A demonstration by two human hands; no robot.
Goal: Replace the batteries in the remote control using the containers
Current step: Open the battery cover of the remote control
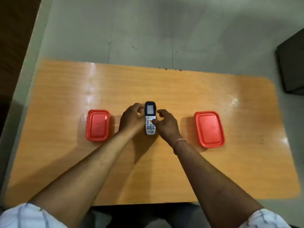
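Remote [150, 118] face-up on surface [164, 170]; left hand [131, 120] pinching its edge, right hand [166, 123] half-open, thumb touching. Opening step: lift, flip, uncover batteries. Containers [97, 125] [209, 129] lidded.

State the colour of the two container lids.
Red-orange, both lids, seen in the head view.

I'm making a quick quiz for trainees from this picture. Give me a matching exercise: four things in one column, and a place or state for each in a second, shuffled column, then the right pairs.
Things:
1. remote control
2. left container
3. right container
4. wristband

Places or states:
A. lid on, at the right of the table
B. on the right forearm, just behind the right hand
C. buttons up, between the two hands
D. lid on, beside the left hand

Pairs: 1-C, 2-D, 3-A, 4-B
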